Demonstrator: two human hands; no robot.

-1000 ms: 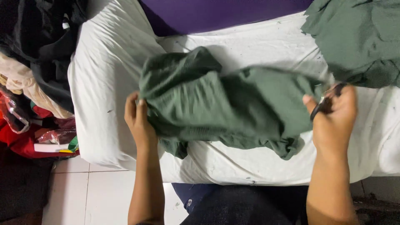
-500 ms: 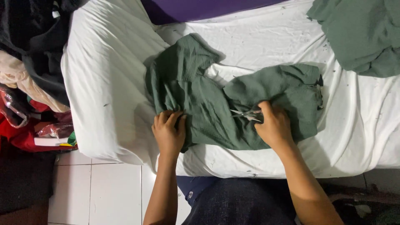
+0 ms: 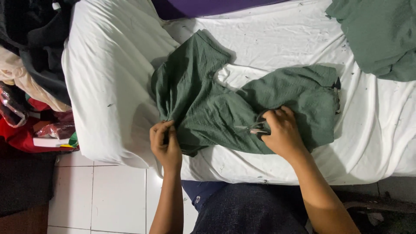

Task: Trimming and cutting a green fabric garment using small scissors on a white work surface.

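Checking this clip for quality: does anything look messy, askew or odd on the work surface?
Yes. Small dark specks and thread bits are scattered over the white sheet, most visibly near the second green cloth at top right. The green garment lies crumpled, not flat, pinched by the left hand, the right hand pressing small snips on it.

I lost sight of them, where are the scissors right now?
In the head view, the scissors are in the right hand, resting on the green garment.
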